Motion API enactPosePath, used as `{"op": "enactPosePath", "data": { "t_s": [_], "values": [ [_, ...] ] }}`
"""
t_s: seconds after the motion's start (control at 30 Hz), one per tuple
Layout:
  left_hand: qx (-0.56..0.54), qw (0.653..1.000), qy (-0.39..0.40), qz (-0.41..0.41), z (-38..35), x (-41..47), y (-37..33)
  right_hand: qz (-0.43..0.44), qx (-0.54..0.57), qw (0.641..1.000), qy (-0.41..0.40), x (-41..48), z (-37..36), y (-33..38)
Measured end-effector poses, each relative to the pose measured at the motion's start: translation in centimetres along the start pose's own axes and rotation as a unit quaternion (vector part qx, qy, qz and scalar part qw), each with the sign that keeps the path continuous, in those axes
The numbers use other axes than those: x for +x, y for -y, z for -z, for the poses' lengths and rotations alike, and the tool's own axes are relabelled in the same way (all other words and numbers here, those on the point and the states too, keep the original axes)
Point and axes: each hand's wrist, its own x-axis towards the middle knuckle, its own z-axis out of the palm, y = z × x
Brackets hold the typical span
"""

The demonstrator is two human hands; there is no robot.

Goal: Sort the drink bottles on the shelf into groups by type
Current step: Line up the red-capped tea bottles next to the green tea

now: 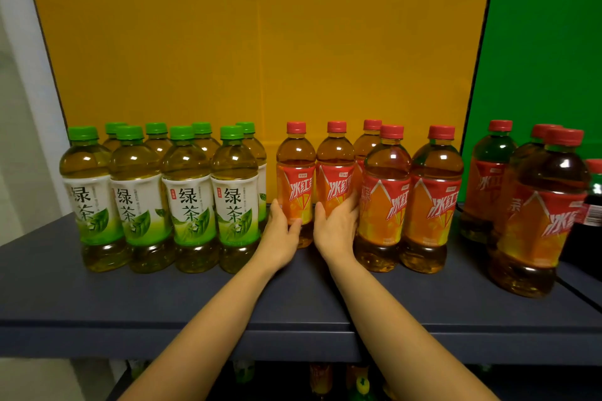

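Observation:
Several green-capped green tea bottles stand in two rows at the left of the dark shelf. Red-capped iced tea bottles stand in the middle and at the right. My left hand grips the lower part of one back-row iced tea bottle. My right hand grips the iced tea bottle beside it. Both bottles stand upright on the shelf, close together. Two more iced tea bottles stand in front at the right, with a third behind them.
A yellow back panel and a green panel rise behind the shelf. Further iced tea bottles stand on the adjoining shelf at the right, beside a dark cola bottle. More bottles show dimly on the shelf below.

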Motion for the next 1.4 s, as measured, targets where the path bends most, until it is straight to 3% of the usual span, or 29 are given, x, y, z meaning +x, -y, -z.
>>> {"op": "enactPosePath", "data": {
  "t_s": [0.27,0.47,0.6,0.7,0.83,0.9,1.03,1.2,1.4],
  "values": [
    [0.061,0.998,-0.010,0.019,0.0,-0.2,-0.3,0.006,-0.008,1.000,0.005,-1.1,0.5,0.7],
    [0.083,0.996,0.002,-0.020,0.5,-1.6,-1.8,0.054,0.049,0.991,0.116,-3.8,2.7,0.6],
    [0.064,0.983,-0.080,-0.153,0.4,-3.7,-3.8,0.108,0.022,0.981,0.159,-6.2,6.6,0.2],
    [0.002,0.966,-0.086,-0.244,-0.8,-4.8,-5.1,0.162,0.049,0.981,0.093,-6.8,9.8,-0.4],
    [0.009,0.980,0.031,-0.198,-4.2,-5.1,-6.2,0.220,0.049,0.970,-0.088,-5.0,13.4,-2.2],
    [0.040,0.982,0.053,-0.177,-6.0,-4.5,-6.5,0.208,0.053,0.968,-0.129,-3.4,14.5,-3.4],
    [0.041,0.990,0.054,-0.121,-8.1,-2.9,-6.9,0.121,0.021,0.991,-0.050,-0.5,15.3,-5.7],
    [0.011,0.996,0.028,-0.083,-9.0,-2.0,-6.8,0.031,0.147,0.985,0.084,0.4,14.9,-6.8],
    [-0.017,0.996,-0.006,-0.083,-8.2,-2.4,-6.5,0.058,0.120,0.989,0.071,0.4,14.7,-7.2]
  ]
}}
